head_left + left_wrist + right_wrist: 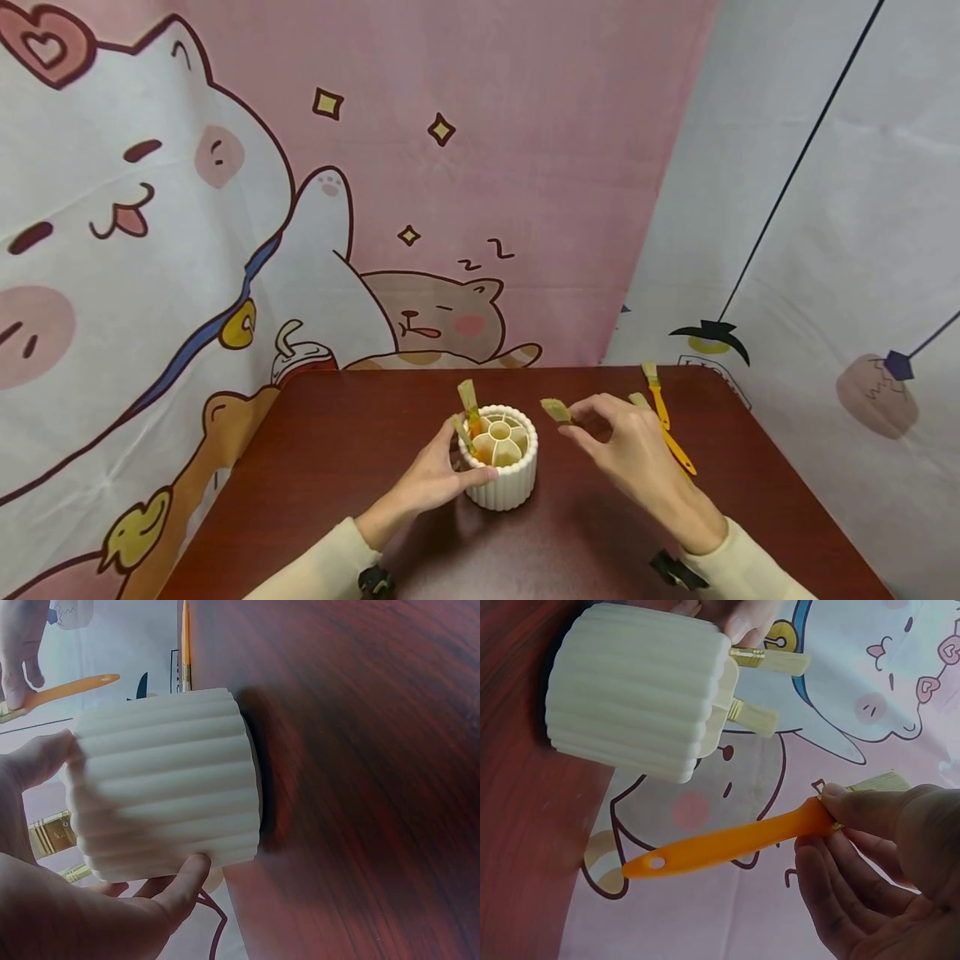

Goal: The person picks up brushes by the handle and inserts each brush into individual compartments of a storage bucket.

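Observation:
A cream ribbed round holder [502,487] with several compartments stands on the table. My left hand [431,475] grips its left side, thumb at the front. Two paintbrushes stand bristles up in its left compartments: one paintbrush [468,395] farther back, another paintbrush [461,429] by my fingers. My right hand [630,442], to the right of the holder and above the table, pinches a third paintbrush [727,844] near its metal band. In the right wrist view its orange handle points toward the holder, apart from it, and its pale bristles show behind the thumb.
Two more paintbrushes lie on the right of the dark red-brown table [337,442]: one paintbrush [656,396] near the back edge, and another paintbrush [678,452] partly behind my right hand. A cartoon-printed cloth [525,167] hangs behind and at the sides.

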`<state>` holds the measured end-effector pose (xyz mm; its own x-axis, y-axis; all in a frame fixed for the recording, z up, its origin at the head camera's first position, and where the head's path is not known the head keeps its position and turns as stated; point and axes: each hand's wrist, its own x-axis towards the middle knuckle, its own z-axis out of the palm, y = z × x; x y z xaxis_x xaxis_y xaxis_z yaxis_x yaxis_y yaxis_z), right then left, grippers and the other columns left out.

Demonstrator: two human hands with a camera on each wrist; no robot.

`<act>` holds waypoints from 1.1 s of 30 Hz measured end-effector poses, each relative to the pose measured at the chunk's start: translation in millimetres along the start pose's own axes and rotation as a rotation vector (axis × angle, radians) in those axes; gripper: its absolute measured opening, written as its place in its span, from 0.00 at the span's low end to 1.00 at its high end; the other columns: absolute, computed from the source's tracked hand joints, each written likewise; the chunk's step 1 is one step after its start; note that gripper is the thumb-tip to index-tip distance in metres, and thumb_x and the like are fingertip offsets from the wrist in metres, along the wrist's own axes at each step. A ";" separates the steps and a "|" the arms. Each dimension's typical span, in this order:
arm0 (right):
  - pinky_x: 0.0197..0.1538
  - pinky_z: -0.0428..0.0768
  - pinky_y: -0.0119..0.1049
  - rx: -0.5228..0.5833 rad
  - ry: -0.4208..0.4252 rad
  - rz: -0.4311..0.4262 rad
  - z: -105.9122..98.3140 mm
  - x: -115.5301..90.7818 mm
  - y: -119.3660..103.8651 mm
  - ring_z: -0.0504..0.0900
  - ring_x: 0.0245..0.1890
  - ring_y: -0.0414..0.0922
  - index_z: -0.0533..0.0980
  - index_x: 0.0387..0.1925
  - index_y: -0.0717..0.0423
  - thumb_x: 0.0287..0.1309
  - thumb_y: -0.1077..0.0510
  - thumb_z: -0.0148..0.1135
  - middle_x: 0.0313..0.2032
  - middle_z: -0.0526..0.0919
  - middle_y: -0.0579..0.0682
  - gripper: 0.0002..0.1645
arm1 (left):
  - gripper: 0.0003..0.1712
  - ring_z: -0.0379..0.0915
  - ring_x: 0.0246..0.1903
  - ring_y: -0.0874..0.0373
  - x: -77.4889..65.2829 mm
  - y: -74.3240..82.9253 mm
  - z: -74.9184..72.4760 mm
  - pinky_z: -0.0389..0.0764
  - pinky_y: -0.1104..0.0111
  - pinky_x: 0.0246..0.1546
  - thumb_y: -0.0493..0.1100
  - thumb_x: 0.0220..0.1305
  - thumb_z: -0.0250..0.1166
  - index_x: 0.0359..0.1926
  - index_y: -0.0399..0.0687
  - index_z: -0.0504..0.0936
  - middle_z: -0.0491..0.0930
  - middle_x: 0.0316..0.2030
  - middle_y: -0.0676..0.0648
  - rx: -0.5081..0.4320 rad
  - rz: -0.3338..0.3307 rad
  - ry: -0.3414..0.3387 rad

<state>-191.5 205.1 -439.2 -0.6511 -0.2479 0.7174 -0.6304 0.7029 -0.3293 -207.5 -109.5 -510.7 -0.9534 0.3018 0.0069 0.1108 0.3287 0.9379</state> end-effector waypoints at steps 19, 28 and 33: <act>0.42 0.89 0.26 0.074 0.047 -0.088 -0.7 11.5 -18.9 0.95 0.36 0.39 0.91 0.41 0.47 0.47 0.65 0.96 0.37 0.96 0.39 0.22 | 0.62 0.77 0.80 0.29 -1.2 1.5 0.0 0.81 0.37 0.78 0.47 0.67 0.87 0.91 0.44 0.59 0.76 0.82 0.32 -0.015 0.006 -0.006; 0.42 0.91 0.25 0.158 0.047 -0.124 4.5 13.6 -24.4 0.95 0.35 0.39 0.91 0.41 0.48 0.48 0.69 0.94 0.37 0.95 0.39 0.23 | 0.61 0.77 0.80 0.29 0.4 -0.2 -1.0 0.81 0.37 0.79 0.50 0.67 0.87 0.91 0.45 0.61 0.76 0.83 0.33 -0.011 0.007 -0.017; 0.42 0.91 0.25 0.204 0.028 -0.114 5.9 14.7 -28.3 0.96 0.35 0.37 0.91 0.42 0.49 0.52 0.68 0.93 0.38 0.96 0.40 0.21 | 0.62 0.77 0.80 0.30 0.5 -0.1 -1.2 0.82 0.38 0.78 0.51 0.67 0.87 0.91 0.46 0.60 0.76 0.83 0.33 -0.005 0.003 -0.019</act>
<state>-185.7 177.6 -423.0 -0.5608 -0.2969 0.7729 -0.7732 0.5216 -0.3607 -208.4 -110.4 -510.4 -0.9474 0.3201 0.0031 0.1122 0.3230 0.9397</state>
